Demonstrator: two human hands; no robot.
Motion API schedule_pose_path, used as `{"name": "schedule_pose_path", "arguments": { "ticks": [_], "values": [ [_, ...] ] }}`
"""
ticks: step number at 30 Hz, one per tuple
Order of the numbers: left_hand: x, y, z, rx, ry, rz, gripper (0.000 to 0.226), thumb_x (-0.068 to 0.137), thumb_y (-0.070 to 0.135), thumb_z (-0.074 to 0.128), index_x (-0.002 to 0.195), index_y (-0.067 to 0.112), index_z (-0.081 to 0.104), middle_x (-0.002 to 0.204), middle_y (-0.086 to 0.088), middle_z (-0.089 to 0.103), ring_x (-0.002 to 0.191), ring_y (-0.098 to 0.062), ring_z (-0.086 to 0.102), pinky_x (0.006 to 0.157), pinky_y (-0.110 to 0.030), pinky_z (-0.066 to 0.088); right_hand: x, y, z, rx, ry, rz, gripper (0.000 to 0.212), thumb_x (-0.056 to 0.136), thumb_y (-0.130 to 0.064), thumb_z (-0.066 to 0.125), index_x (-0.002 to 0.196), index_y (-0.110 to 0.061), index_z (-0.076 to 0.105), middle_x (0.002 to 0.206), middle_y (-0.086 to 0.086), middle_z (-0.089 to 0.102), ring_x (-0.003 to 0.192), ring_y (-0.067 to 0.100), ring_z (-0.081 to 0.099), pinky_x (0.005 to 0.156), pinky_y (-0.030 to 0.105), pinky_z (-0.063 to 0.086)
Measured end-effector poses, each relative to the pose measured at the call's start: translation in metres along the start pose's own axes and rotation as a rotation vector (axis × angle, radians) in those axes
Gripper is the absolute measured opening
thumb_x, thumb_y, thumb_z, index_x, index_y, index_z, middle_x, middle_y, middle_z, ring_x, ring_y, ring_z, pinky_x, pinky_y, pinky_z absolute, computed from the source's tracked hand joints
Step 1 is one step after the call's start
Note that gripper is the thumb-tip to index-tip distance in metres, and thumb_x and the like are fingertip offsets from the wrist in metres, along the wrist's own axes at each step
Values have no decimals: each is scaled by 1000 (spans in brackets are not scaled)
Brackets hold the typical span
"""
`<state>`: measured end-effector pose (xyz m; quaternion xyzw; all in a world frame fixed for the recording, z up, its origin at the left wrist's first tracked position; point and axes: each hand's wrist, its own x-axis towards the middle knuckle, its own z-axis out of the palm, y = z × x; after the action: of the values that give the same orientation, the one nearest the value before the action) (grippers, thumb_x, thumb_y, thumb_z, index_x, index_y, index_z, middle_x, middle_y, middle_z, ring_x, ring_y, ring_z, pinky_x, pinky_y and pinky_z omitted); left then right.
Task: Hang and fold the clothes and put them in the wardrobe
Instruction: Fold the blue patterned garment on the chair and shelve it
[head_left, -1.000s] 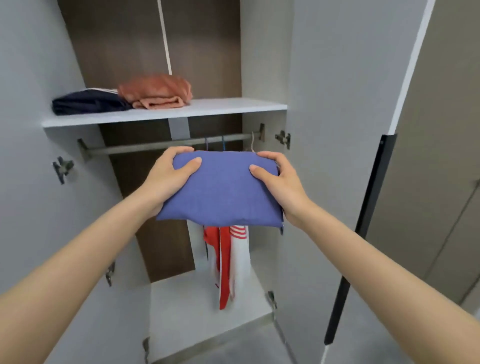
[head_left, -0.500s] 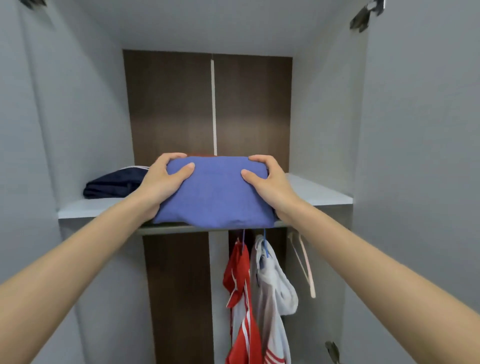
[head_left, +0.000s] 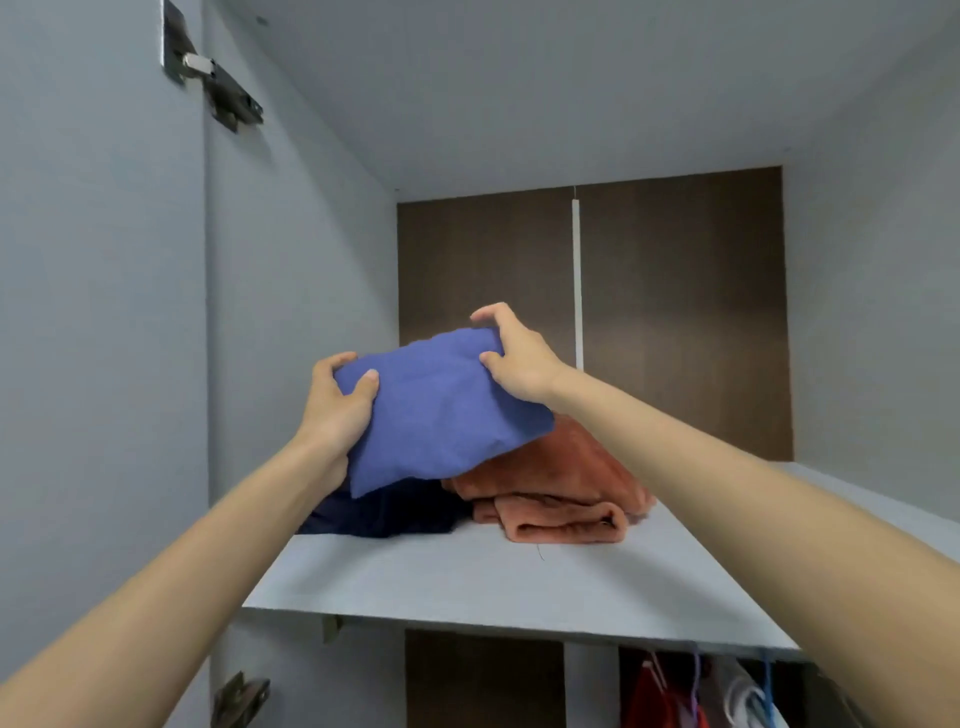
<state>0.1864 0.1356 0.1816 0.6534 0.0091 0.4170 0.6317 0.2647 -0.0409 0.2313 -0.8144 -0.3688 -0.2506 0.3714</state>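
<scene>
Blue folded garment (head_left: 441, 405) is clamped at both ends: left hand (head_left: 337, 410) grips the near edge, right hand (head_left: 519, 358) the far corner. It is held tilted above the navy garment (head_left: 389, 512) and orange garment (head_left: 561, 499) on the shelf (head_left: 467, 582). Lower it level onto the stack, then release both hands together so the fold holds.

Grey-walled wardrobe (head_left: 301, 260), dark brown back panel (head_left: 680, 312) with white vertical strip (head_left: 576, 286), metal hinge (head_left: 223, 96) upper left.
</scene>
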Motion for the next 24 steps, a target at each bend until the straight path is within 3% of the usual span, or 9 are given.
{"name": "schedule_pose_path", "arguments": {
  "ticks": [3, 6, 9, 11, 13, 15, 18, 21, 24],
  "values": [
    [32, -17, 1, -93, 3, -69, 43, 98, 17, 49, 137, 25, 32, 131, -1, 47, 101, -21, 56, 69, -31, 49, 57, 10, 27, -54, -74, -20, 45, 96, -5, 45, 138, -20, 36, 139, 7, 46, 124, 25, 44, 95, 27, 34],
    [54, -39, 5, -55, 2, -183, 53, 95, 14, 53, 139, 29, 28, 140, -9, 37, 114, -31, 54, 77, -40, 53, 102, 21, 56, -132, -181, -40, 49, 94, -3, 47, 139, -18, 37, 143, 6, 43, 129, 25, 41, 106, 31, 33],
    [63, -60, 6, 65, -64, -289, 57, 91, 13, 59, 138, 27, 30, 141, -12, 29, 111, -31, 53, 69, -41, 57, 129, 37, 91, -228, -327, -33, 52, 94, -6, 52, 141, -19, 37, 143, 7, 43, 129, 25, 41, 104, 29, 33],
    [60, -71, 1, 347, -160, -301, 50, 91, 23, 61, 134, 24, 36, 135, -10, 20, 102, -29, 52, 58, -37, 58, 139, 49, 114, -405, -428, -38, 57, 93, -13, 57, 144, -23, 33, 139, 12, 45, 128, 29, 41, 103, 32, 34],
    [59, -81, -7, 959, -230, -120, 46, 93, 44, 53, 131, 21, 43, 134, -12, 13, 109, -32, 47, 78, -39, 55, 142, 56, 128, -568, -447, -63, 58, 92, -19, 59, 144, -27, 34, 137, 13, 44, 129, 31, 37, 106, 39, 34],
    [61, -88, -13, 1404, -171, 142, 50, 94, 56, 40, 129, 21, 48, 141, -13, 11, 121, -32, 35, 93, -37, 43, 144, 57, 132, -590, -442, -85, 50, 93, -19, 59, 140, -22, 42, 135, 12, 49, 127, 30, 43, 103, 33, 36],
    [71, -88, -6, 1401, -214, 258, 51, 97, 54, 31, 134, 21, 48, 150, -9, 16, 134, -28, 24, 105, -42, 31, 144, 57, 136, -553, -601, 20, 36, 96, -18, 50, 132, -16, 54, 138, 7, 52, 122, 27, 53, 100, 31, 43],
    [77, -99, 7, 1487, -462, 52, 57, 100, 50, 18, 144, 19, 37, 154, -6, 27, 141, -27, 23, 115, -54, 5, 128, 61, 151, -576, -789, 86, 42, 100, -21, 40, 142, -18, 43, 145, 5, 43, 126, 29, 50, 104, 41, 43],
    [75, -110, 9, 1527, -542, -58, 60, 100, 50, 13, 147, 18, 32, 157, -7, 23, 144, -27, 19, 113, -57, -4, 114, 67, 160, -632, -818, 60, 49, 103, -27, 35, 151, -20, 26, 155, 3, 29, 137, 25, 36, 105, 32, 36]
  ]
}}
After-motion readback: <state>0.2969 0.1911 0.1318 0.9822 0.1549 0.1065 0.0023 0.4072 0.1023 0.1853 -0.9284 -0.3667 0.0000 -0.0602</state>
